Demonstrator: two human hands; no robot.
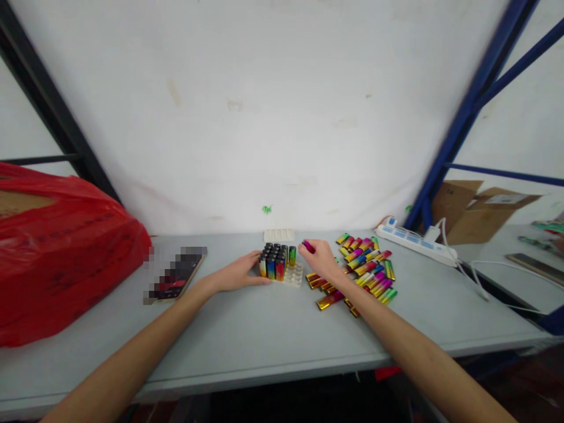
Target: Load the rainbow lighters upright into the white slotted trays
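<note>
Head view, my left hand [238,273]: spread at tray's [294,276] edge
My right hand [322,258]: pinching magenta cylinder [309,246]
Right of it: loose cylinders [379,285]

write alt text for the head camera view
A right hand holds a purple lighter case beside a white tray partly filled with upright colourful cases; the left hand steadies it. More cases lie piled at right.

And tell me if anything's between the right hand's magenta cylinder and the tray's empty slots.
Nothing visible stands between the magenta cylinder in the right hand and the empty slots of the tray; only the upright green cylinder beyond those slots might be brushed.
</note>
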